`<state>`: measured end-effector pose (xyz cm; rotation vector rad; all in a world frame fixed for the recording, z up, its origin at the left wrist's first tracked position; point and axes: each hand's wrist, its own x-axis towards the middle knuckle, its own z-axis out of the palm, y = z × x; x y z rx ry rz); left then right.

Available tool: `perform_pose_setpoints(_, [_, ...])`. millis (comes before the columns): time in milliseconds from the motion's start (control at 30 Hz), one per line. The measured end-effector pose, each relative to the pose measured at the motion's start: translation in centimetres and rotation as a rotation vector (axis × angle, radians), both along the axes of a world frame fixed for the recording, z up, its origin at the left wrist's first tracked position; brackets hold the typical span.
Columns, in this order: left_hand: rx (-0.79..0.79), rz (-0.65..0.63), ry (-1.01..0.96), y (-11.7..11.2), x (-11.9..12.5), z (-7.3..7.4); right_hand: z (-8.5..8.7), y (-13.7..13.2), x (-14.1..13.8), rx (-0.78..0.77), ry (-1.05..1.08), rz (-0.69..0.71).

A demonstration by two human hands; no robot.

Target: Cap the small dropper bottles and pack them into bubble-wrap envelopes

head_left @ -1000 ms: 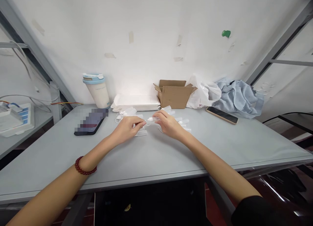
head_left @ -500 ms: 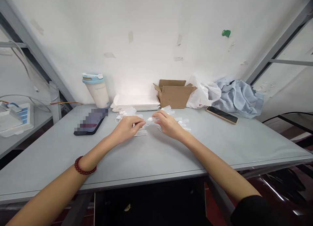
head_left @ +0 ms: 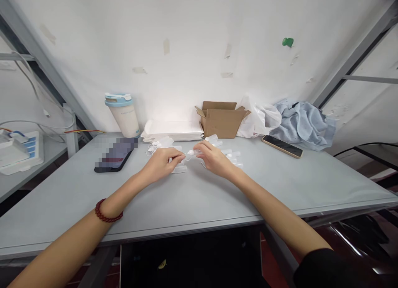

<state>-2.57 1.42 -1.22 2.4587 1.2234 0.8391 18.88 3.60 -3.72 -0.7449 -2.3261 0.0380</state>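
A small white-tipped tube (head_left: 191, 152) is clamped in the fingers of the right hand (head_left: 215, 158) over the surface (head_left: 199, 203); left of it, the left hand (head_left: 161, 161) has its fingers together on a thin strand. Clear plastic pieces (head_left: 235, 154) lie right.

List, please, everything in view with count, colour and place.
Small tubes: several, clear, centre
Cup: 1, cream and blue, back left
Flat stack: 1, white, back centre
Box: 1, brown, beside stack
Bag: 1, white, beside box
Cloth: 1, pale blue, back right
Left phone: 1, black, near cup
Right phone: 1, black, near cloth
Table: 1, grey, centre
Power strip: 1, white, far left
Wall: 1, white, behind
Patches: 2, green, wall
Bracelet: 1, red, left wrist
Left hand: 1, bare, centre
Right hand: 1, bare, holding white piece
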Motion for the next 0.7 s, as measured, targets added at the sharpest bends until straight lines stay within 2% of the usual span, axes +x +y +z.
perform_pose_setpoints(300, [0.025, -0.025, 0.034, -0.1, 0.1, -0.1, -0.5, 0.2, -0.1, 0.101, -0.007, 0.025])
perform_pose_setpoints(700, [0.034, -0.058, 0.135, -0.1, 0.0, -0.5, -1.4, -0.1, -0.5, 0.223, -0.174, -0.074])
